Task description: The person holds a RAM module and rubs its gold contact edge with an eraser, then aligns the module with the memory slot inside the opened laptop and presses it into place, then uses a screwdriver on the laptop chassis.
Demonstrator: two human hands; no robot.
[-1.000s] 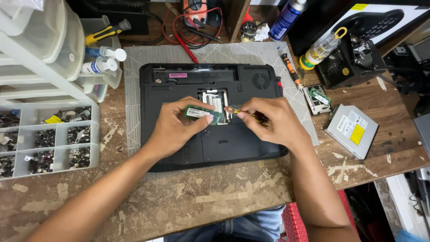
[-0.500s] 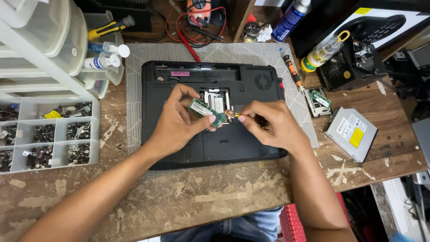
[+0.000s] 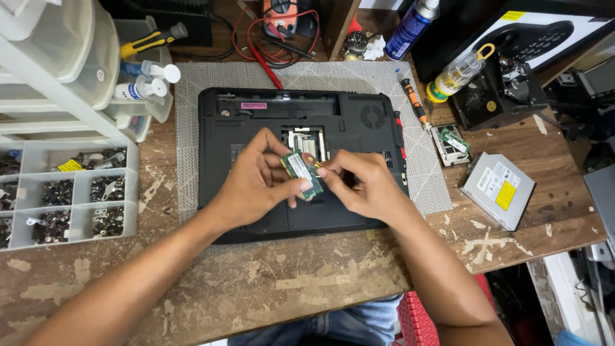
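Lifted clear of the laptop (image 3: pixel 256 218), memory stick (image 3: pixel 302 174) is pinched by left hand (image 3: pixel 256 182); right hand (image 3: pixel 362 186) grips a thin tool.

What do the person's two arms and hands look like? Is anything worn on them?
Both forearms are bare up to the picture's lower edge, with no sleeves visible. The left hand and the right hand wear no gloves, and no watch, bracelet or ring shows on the wrists and fingers in view.
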